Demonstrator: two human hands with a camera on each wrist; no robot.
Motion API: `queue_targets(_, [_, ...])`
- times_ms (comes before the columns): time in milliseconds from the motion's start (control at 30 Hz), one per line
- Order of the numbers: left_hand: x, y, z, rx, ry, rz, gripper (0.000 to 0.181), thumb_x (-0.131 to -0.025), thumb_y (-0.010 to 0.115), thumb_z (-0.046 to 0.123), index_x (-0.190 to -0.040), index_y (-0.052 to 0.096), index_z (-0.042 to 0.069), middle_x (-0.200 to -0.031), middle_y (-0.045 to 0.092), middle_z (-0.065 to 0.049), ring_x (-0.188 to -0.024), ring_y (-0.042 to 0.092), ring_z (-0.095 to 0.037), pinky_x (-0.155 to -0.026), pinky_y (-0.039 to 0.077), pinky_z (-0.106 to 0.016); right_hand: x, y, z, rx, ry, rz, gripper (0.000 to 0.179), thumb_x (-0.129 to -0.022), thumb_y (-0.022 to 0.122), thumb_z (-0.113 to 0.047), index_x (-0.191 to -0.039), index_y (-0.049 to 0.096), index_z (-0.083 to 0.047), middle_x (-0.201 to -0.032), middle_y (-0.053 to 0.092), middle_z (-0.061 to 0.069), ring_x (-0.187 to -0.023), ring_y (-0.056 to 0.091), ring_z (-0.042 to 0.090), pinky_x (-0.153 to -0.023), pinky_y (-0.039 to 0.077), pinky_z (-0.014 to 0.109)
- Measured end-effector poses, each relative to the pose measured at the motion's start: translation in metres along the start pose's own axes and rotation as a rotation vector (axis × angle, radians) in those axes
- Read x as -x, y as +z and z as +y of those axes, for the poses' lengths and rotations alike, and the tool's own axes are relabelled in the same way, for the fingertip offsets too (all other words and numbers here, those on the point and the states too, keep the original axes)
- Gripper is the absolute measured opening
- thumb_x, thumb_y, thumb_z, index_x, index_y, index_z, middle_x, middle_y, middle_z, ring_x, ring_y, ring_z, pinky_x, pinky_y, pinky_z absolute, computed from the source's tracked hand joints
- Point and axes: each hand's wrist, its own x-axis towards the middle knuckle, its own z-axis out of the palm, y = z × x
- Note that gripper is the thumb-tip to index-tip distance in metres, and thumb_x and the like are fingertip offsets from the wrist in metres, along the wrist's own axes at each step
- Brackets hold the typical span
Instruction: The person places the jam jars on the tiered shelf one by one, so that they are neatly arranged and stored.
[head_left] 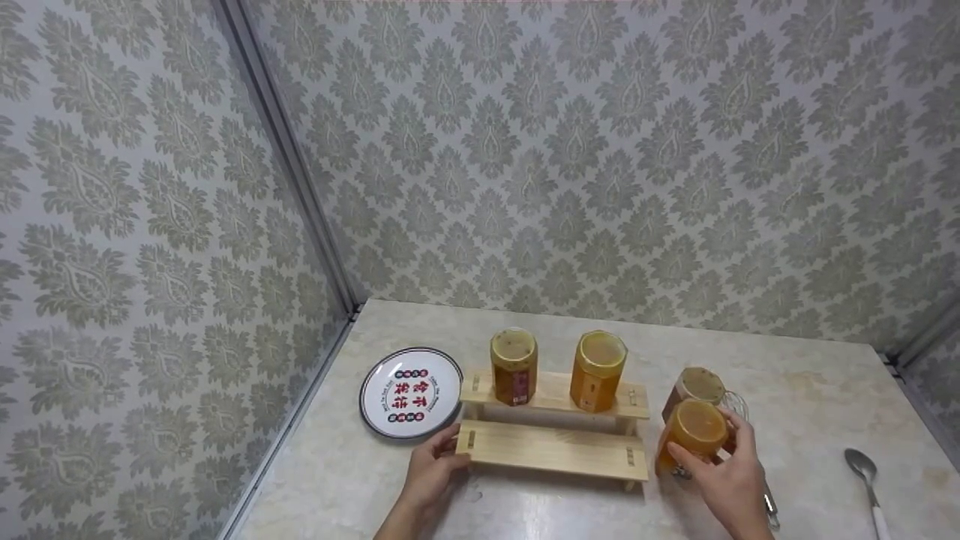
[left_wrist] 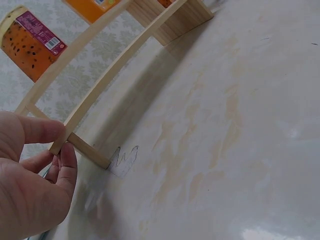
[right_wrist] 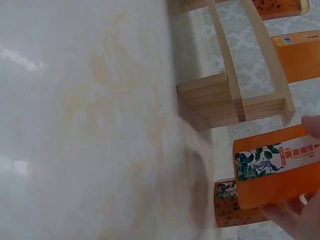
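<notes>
My left hand [head_left: 431,472] pinches the left end of the lower board of a two-step wooden rack [head_left: 555,448]; the left wrist view shows thumb and fingers around the board's [left_wrist: 102,82] end. My right hand [head_left: 731,480] grips an orange jam jar [head_left: 697,429], labelled with leaves and red characters [right_wrist: 280,165], held off the table at the rack's right end. Behind it stands a seed-flecked jar [head_left: 691,384], partly hidden. On the rack's upper board are a dark-seeded jar [head_left: 514,367] with a purple label and an orange jar [head_left: 598,371].
A white plate [head_left: 411,394] with a dark rim and red and black characters lies left of the rack. A whisk [head_left: 770,502] is partly hidden behind my right hand. Farther right lies a spoon [head_left: 862,469] with a white handle. Patterned walls border the table.
</notes>
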Motion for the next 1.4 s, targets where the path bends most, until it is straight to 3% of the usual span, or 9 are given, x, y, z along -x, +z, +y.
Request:
queue_targets(233, [0.001, -0.001, 0.0, 0.018, 0.0, 0.003, 0.073, -0.079, 0.069, -0.009, -0.148, 0.047, -0.01, -0.13, 0.055, -0.022, -0.115, 0.058, -0.03, -0.092, 0.058, -0.034, 0.006, -0.006, -0.018, 0.011, -0.012, -0.011, 0.099, -0.079, 0.092, -0.025, -0.155, 0.032, -0.005, -0.138, 0.052, 0.023, -0.126, 0.054, 0.041, -0.101, 0.051, 0.061])
queue_targets(467, [0.001, -0.001, 0.0, 0.018, 0.015, -0.002, 0.072, -0.079, 0.068, -0.009, -0.148, 0.047, -0.011, -0.13, 0.056, -0.022, -0.115, 0.059, -0.03, -0.093, 0.058, -0.034, 0.015, -0.008, -0.035, -0.013, -0.087, -0.029, 0.097, -0.076, 0.094, -0.026, -0.153, 0.037, -0.008, -0.133, 0.055, 0.017, -0.121, 0.055, 0.036, -0.098, 0.053, 0.061])
queue_targets(833, [0.001, -0.002, 0.0, -0.015, 0.02, -0.011, 0.071, -0.08, 0.07, -0.008, -0.147, 0.048, -0.01, -0.131, 0.058, -0.023, -0.116, 0.059, -0.03, -0.092, 0.059, -0.035, 0.025, 0.001, -0.053, -0.029, -0.231, -0.053, 0.093, -0.071, 0.097, -0.016, -0.147, 0.045, -0.007, -0.131, 0.058, 0.01, -0.113, 0.057, 0.024, -0.09, 0.06, 0.045])
queue_targets(1133, [0.001, -0.002, 0.0, -0.005, 0.04, -0.022, 0.071, -0.08, 0.068, -0.009, -0.147, 0.046, -0.012, -0.131, 0.059, -0.024, -0.115, 0.059, -0.03, -0.092, 0.059, -0.035, 0.034, 0.02, -0.062, -0.09, -0.209, -0.127, 0.092, -0.072, 0.096, -0.013, -0.148, 0.043, -0.012, -0.135, 0.056, 0.012, -0.121, 0.058, 0.034, -0.094, 0.056, 0.059])
queue_targets(1400, [0.002, -0.003, -0.001, 0.022, 0.054, -0.029, 0.07, -0.08, 0.068, -0.01, -0.147, 0.047, -0.013, -0.13, 0.058, -0.025, -0.115, 0.059, -0.031, -0.091, 0.059, -0.035, 0.04, 0.044, -0.068, -0.12, -0.153, -0.203, 0.094, -0.072, 0.097, -0.016, -0.148, 0.042, -0.008, -0.139, 0.053, 0.016, -0.124, 0.057, 0.037, -0.098, 0.054, 0.058])
